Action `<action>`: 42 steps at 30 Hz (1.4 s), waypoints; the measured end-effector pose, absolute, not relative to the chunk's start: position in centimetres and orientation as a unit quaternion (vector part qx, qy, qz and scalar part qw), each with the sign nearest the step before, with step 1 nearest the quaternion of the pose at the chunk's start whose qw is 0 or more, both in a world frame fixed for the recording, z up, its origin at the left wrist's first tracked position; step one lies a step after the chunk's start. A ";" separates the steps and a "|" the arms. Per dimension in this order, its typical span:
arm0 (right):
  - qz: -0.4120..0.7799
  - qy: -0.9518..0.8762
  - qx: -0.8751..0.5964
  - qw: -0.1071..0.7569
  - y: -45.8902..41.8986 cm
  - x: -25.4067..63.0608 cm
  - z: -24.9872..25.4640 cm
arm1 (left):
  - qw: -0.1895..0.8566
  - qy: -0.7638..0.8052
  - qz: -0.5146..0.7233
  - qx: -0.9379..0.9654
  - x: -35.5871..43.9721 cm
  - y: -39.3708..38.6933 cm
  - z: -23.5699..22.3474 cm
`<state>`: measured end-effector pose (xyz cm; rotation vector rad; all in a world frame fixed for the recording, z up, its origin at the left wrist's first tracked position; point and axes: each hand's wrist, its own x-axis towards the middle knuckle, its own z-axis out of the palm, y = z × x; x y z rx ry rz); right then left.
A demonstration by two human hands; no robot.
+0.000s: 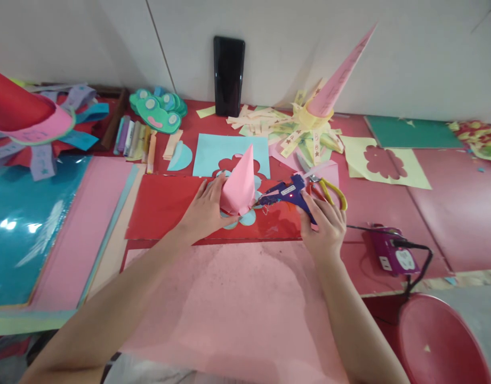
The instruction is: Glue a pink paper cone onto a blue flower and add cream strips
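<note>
My left hand [207,210] is closed on the left side of a pink paper cone [239,186], which stands point up. Beneath the cone lies a light blue paper flower [248,217], its petals showing around the base. My right hand [325,226] grips a dark blue hot glue gun [289,192] with a small red light on it. The gun's nozzle points left and meets the lower right edge of the cone. Under both lies a shiny red sheet [165,205]. Yellow-handled scissors [331,194] rest just behind the glue gun.
A black phone [229,74] leans on the wall. A finished-looking pink cone [341,80] with paper strips stands at the back right, a red cone [17,104] at the left. A purple power outlet box [393,250] with cords sits right, above a red stool [441,341].
</note>
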<state>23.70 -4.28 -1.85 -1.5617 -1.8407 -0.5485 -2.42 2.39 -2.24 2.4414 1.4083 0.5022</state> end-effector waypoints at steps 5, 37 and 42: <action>-0.218 -0.702 -0.592 0.330 -4.2 23.7 -1.7 | 0.138 0.482 0.176 0.847 -2.5 2.4 -2.3; -0.220 -0.707 -0.584 0.334 -4.3 23.6 -1.9 | 0.131 0.486 0.166 0.848 -2.4 2.3 -2.3; -0.193 -0.692 -0.619 0.318 -4.4 23.7 -2.1 | 0.135 0.482 0.172 0.848 -2.4 2.3 -2.2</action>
